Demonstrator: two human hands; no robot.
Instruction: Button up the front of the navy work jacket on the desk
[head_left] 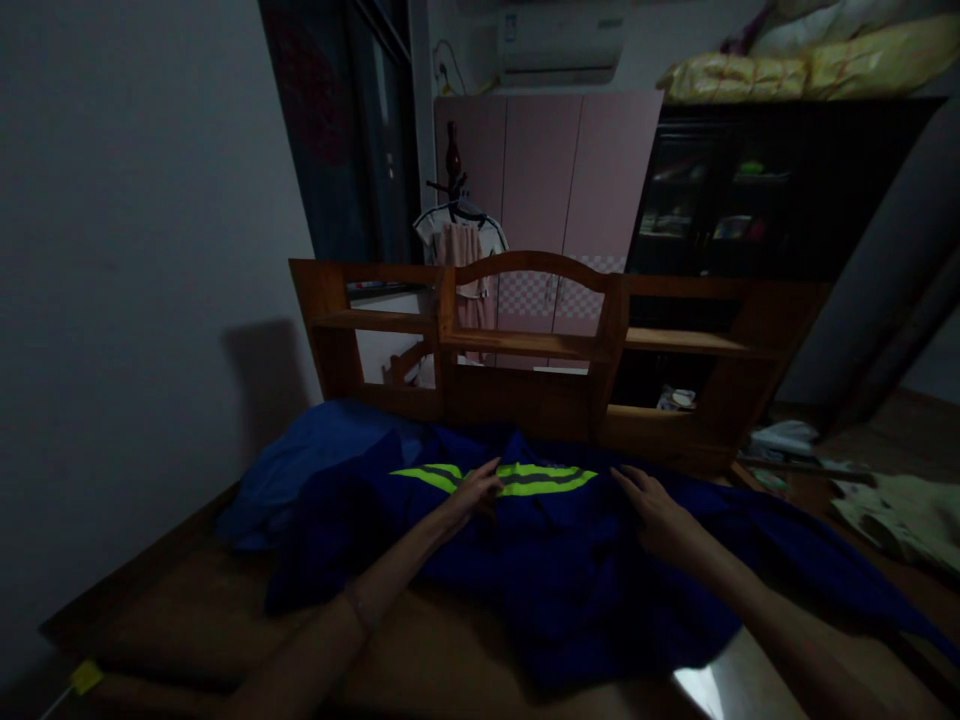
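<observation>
A dark blue work jacket [555,560] with a yellow-green and grey reflective band [547,481] lies spread and wrinkled over the wooden bed surface. My left hand [478,488] rests at the middle of the band, its fingers apart and the lower ones partly hidden in shadow. To the right of the band, my right hand [651,508] touches the jacket with its fingers stretched out. Neither hand shows a clear grip on the cloth. One sleeve [810,540] trails off to the right.
Lighter blue cloth [322,445] is heaped at the left by the wall. Behind the jacket stands a wooden headboard [525,345] with shelves. Pale cloth [907,515] lies at the right. A yellow tag [86,677] sits at the lower left. The room is dim.
</observation>
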